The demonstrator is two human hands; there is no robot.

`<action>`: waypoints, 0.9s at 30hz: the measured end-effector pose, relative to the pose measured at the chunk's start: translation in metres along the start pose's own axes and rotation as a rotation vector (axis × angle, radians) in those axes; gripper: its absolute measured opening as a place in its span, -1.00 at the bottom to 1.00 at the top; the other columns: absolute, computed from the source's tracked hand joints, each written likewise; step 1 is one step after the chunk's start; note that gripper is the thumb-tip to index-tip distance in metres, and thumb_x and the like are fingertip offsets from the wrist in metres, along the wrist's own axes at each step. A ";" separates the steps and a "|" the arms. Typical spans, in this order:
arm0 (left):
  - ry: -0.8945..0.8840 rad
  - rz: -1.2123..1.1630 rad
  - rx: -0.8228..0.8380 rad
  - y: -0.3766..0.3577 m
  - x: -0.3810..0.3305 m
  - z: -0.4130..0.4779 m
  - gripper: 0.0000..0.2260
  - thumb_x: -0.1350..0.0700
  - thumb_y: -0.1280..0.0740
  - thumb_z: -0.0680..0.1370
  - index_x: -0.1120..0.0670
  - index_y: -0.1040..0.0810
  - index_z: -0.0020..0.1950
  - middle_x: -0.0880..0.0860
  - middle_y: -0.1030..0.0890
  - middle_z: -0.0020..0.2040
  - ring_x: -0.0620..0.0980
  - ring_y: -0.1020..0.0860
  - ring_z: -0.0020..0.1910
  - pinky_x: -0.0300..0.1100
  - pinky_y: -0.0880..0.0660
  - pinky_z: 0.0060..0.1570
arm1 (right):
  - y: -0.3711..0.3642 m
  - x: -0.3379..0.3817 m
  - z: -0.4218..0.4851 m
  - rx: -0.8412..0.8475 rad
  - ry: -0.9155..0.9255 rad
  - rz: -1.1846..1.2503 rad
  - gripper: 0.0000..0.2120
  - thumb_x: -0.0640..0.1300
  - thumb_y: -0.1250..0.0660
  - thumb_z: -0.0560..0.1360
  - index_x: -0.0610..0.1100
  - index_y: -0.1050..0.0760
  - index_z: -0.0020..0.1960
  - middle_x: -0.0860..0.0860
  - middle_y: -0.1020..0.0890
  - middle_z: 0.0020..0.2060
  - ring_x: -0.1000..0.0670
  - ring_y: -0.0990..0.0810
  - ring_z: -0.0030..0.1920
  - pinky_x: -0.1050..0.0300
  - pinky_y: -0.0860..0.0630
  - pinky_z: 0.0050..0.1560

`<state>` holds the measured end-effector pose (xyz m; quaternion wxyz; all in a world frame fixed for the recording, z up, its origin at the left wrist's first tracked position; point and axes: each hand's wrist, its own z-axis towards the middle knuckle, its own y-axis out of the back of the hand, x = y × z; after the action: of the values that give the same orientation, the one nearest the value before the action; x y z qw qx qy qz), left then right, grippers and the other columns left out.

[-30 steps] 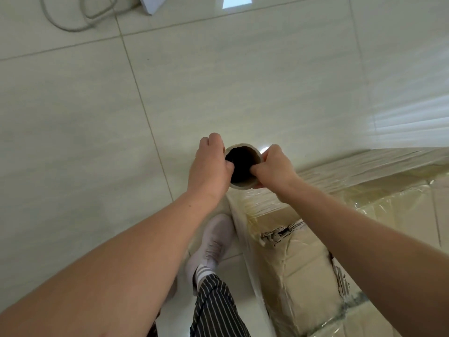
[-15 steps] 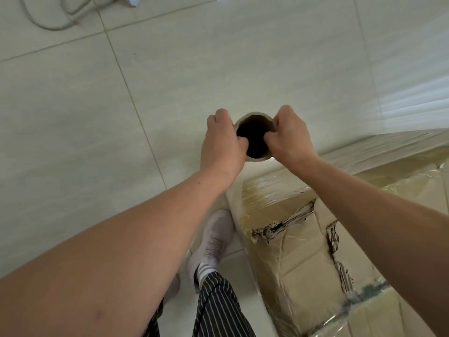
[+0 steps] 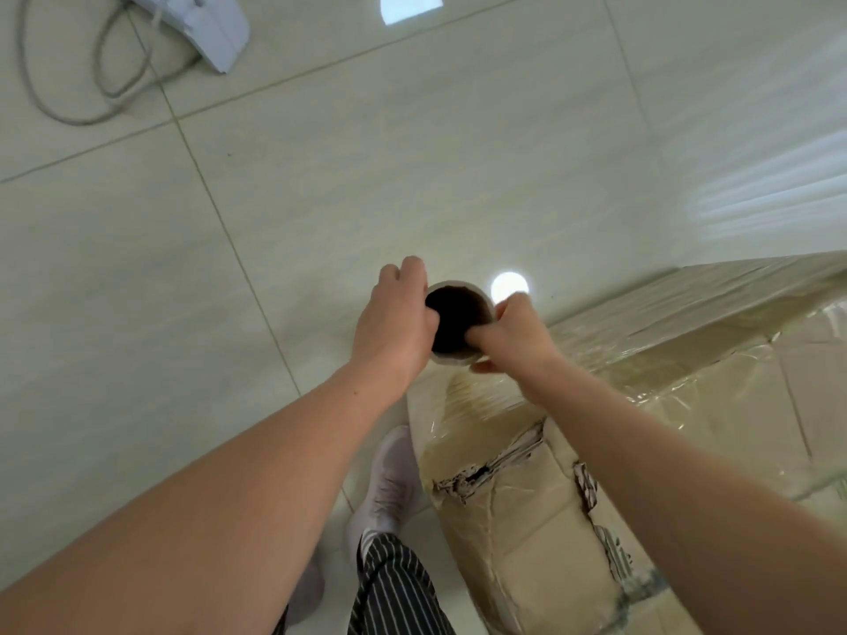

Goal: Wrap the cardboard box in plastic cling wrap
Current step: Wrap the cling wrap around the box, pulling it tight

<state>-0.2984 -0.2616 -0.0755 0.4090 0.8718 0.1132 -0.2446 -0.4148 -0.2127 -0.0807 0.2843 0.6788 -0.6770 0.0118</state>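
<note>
Head view, looking down: my left hand [image 3: 394, 323] grips the left side of the roll [image 3: 458, 323], fingers curled over its far edge and thumb at the rim. My right hand [image 3: 513, 336] grips the right side, thumb across the lower edge of the dark opening and fingers tucked underneath. I hold the roll end-on, so I see straight into its cardboard core; how much wrap is left on it I cannot tell. Both forearms are bare and reach in from the bottom corners. Just below the roll, a wrinkled sheet of film [image 3: 472, 396] runs down to the near corner of the box [image 3: 527, 543]. The box sits on the floor [image 3: 412, 176] at the lower right, under my right forearm. Glossy film lies over its top and the sides I can see, and under it the cardboard shows ragged torn patches. My pale shoe [image 3: 389, 478] stands just beside the box's left face, with a striped trouser leg [image 3: 394, 584] above it. The floor is large pale tiles, with a round glare spot [image 3: 508, 286] just beyond my right hand. Well apart, at the upper left, a grey cable [image 3: 59, 98] loops beside a white device [image 3: 201, 25].
</note>
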 end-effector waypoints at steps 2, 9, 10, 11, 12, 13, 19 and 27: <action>0.015 0.028 0.033 0.002 -0.002 0.000 -0.86 0.27 -0.19 0.53 0.09 -0.26 -0.01 0.07 -0.34 -0.04 0.04 -0.38 -0.21 -0.15 -0.28 -0.31 | -0.006 -0.006 -0.002 -0.028 -0.025 0.066 -0.76 -0.38 -0.30 0.41 -0.26 -0.33 0.03 -0.12 -0.48 -0.16 -0.07 -0.56 -0.19 -0.01 -0.64 -0.25; -0.191 0.235 0.153 0.011 -0.025 0.026 -0.82 0.29 -0.19 0.48 0.10 -0.28 0.02 0.06 -0.35 -0.04 0.06 -0.37 -0.21 -0.12 -0.27 -0.31 | 0.011 0.000 0.006 -0.203 0.243 -0.253 -0.84 -0.37 -0.19 0.43 -0.18 -0.25 -0.10 -0.04 -0.40 -0.21 -0.02 -0.39 -0.30 0.16 -0.30 -0.38; -0.219 0.254 0.161 0.011 -0.029 0.032 -0.83 0.28 -0.19 0.48 0.10 -0.28 0.02 0.06 -0.35 -0.05 0.06 -0.37 -0.21 -0.12 -0.27 -0.31 | 0.017 0.004 0.008 -0.209 0.297 -0.329 -0.84 -0.36 -0.18 0.44 -0.18 -0.23 -0.10 -0.05 -0.38 -0.18 -0.05 -0.38 -0.28 0.11 -0.30 -0.33; -0.245 0.266 0.168 0.010 -0.034 0.038 -0.83 0.27 -0.20 0.48 0.10 -0.29 0.02 0.06 -0.35 -0.06 0.06 -0.37 -0.22 -0.11 -0.26 -0.31 | 0.026 0.010 0.010 -0.202 0.363 -0.418 -0.84 -0.36 -0.16 0.45 -0.18 -0.20 -0.09 -0.06 -0.35 -0.14 -0.09 -0.37 -0.25 0.07 -0.29 -0.28; -0.266 0.266 0.173 0.010 -0.039 0.044 -0.83 0.27 -0.21 0.47 0.10 -0.28 0.00 0.05 -0.34 -0.07 0.06 -0.37 -0.23 -0.11 -0.25 -0.31 | 0.036 0.016 0.013 -0.187 0.440 -0.520 -0.83 -0.36 -0.14 0.46 -0.18 -0.18 -0.07 -0.06 -0.32 -0.12 -0.11 -0.35 -0.24 0.06 -0.27 -0.26; -0.283 0.254 0.175 0.008 -0.045 0.048 -0.82 0.27 -0.22 0.46 0.09 -0.27 -0.02 0.04 -0.34 -0.08 0.06 -0.37 -0.24 -0.11 -0.25 -0.32 | 0.046 0.022 0.017 -0.170 0.511 -0.634 -0.82 -0.37 -0.12 0.47 -0.17 -0.16 -0.06 -0.06 -0.30 -0.10 -0.11 -0.34 -0.24 0.06 -0.25 -0.26; -0.332 0.219 0.193 -0.009 -0.069 0.061 -0.82 0.30 -0.18 0.47 0.10 -0.26 0.00 0.06 -0.30 -0.04 0.10 -0.35 -0.20 -0.04 -0.29 -0.30 | 0.064 0.014 0.031 -0.301 0.504 -0.705 -0.83 -0.34 -0.13 0.50 -0.25 -0.32 0.08 -0.04 -0.31 -0.09 -0.09 -0.29 -0.25 0.12 -0.11 -0.40; -0.323 0.269 0.259 0.008 -0.056 0.077 -0.84 0.28 -0.19 0.49 0.15 -0.29 0.04 0.05 -0.26 -0.05 0.09 -0.33 -0.22 -0.07 -0.24 -0.31 | 0.026 0.008 0.021 -0.285 -0.181 0.274 -0.88 -0.33 -0.29 0.40 -0.26 -0.37 -0.10 -0.12 -0.52 -0.24 -0.02 -0.51 -0.35 0.33 -0.33 -0.57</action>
<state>-0.3688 -0.3252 -0.0833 0.3355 0.8737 -0.1031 -0.3367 -0.4461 -0.2259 -0.0852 0.3112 0.5316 -0.7805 -0.1065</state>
